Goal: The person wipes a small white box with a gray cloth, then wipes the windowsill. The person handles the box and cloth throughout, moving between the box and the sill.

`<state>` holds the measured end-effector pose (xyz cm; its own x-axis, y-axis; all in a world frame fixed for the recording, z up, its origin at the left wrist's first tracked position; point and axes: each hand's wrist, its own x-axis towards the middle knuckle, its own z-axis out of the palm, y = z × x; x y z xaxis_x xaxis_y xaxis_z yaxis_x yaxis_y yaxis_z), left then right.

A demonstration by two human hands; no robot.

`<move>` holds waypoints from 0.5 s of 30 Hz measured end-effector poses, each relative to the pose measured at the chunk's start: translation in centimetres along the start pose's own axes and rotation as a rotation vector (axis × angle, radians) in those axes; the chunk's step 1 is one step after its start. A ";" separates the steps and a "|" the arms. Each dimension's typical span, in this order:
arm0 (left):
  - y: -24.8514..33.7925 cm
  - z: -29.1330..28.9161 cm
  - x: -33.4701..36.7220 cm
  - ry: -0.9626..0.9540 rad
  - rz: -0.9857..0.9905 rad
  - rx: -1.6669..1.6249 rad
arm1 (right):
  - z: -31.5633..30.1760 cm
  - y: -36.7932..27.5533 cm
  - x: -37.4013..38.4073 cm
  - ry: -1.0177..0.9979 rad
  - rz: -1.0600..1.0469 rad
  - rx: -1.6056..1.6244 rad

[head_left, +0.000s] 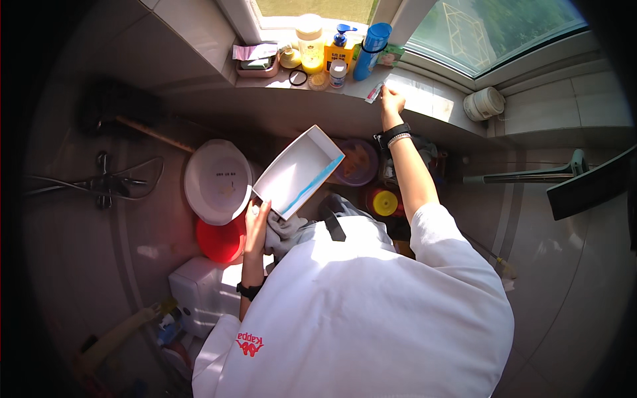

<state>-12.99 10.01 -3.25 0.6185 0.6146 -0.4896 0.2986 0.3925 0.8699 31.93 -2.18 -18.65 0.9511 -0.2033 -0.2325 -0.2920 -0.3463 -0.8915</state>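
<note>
My left hand (pixel 257 222) grips the near corner of an open white cardboard box (pixel 297 174), which is tilted and has a blue band along one inner side. My right arm reaches out to the window sill. There my right hand (pixel 393 101) is closed on a small packet (pixel 373 93) with pink and white on it, pinched at the fingertips. Just left of this hand on the sill stand a blue bottle (pixel 372 53), a yellow pump bottle (pixel 339 50), a small white jar (pixel 338 73) and a clear container with a yellow base (pixel 310 46).
A pink soap box (pixel 257 65) sits at the sill's left end, a white roll (pixel 484 104) at its right. Below are a white basin (pixel 217 182), a red basin (pixel 221 240) and a purple basin (pixel 357 162). A shower tap (pixel 104 180) is on the left wall, a squeegee (pixel 531 176) at right.
</note>
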 end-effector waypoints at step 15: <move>0.2 2.5 1.2 -0.040 -0.029 -0.044 | -9.9 -2.8 -15.5 -0.695 0.169 0.550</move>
<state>-10.37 9.05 -3.54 0.6389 0.5753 -0.5107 0.2851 0.4396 0.8518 17.04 -7.13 -8.74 0.7986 0.4491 -0.4006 -0.5134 0.1611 -0.8429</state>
